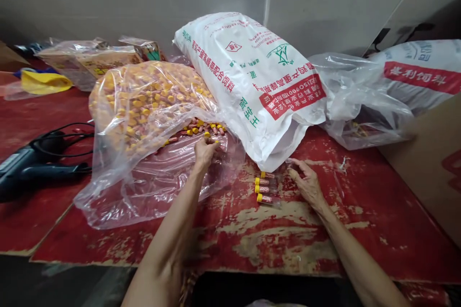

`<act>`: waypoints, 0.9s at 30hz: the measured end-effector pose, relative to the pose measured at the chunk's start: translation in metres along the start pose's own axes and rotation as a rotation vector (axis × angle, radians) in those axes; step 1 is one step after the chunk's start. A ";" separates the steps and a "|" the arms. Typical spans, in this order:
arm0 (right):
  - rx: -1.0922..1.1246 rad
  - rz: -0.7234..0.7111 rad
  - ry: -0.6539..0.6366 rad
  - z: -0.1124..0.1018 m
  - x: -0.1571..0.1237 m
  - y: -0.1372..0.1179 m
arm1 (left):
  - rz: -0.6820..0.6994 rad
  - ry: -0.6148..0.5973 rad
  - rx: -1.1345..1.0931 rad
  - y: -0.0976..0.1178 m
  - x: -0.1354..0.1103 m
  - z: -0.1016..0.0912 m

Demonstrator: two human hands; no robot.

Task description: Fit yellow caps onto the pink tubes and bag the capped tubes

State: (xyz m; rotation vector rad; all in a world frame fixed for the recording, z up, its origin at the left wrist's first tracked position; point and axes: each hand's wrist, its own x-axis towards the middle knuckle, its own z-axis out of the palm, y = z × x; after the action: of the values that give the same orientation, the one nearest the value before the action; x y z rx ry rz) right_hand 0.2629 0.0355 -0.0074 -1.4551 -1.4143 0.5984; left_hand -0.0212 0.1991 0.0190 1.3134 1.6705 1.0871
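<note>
My left hand (206, 151) is at the mouth of a large clear plastic bag (118, 206), with its fingertips pinched on a small yellow-capped tube. Loose yellow-capped tubes (194, 129) with pink-and-white contents lie just beyond those fingers, and many more fill the bag behind. By the open end of a white printed sack (248, 81), my right hand (306, 184) has thumb and fingers closed on what looks like a small clear plastic sleeve, partly hidden. Left of that hand, several yellow-capped tubes (264, 189) in clear sleeves lie side by side on the table, caps to the left.
A dark dryer-shaped heat tool (39, 168) with a black cord lies on the worn red tabletop (223, 244) at left. Wrapped packages (108, 60) stand behind the bag. Rightward are a crumpled clear bag (363, 110), another white sack (428, 67) and a cardboard box (425, 153).
</note>
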 end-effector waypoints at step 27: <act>-0.036 -0.173 -0.116 0.040 -0.118 -0.061 | -0.164 -0.198 -0.788 -0.034 -0.272 0.031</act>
State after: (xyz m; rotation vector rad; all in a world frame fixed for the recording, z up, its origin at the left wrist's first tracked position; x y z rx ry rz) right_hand 0.1772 -0.0736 -0.0025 -1.3263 -1.6308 0.5576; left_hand 0.0509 -0.0654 -0.0114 0.7244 1.0054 1.2788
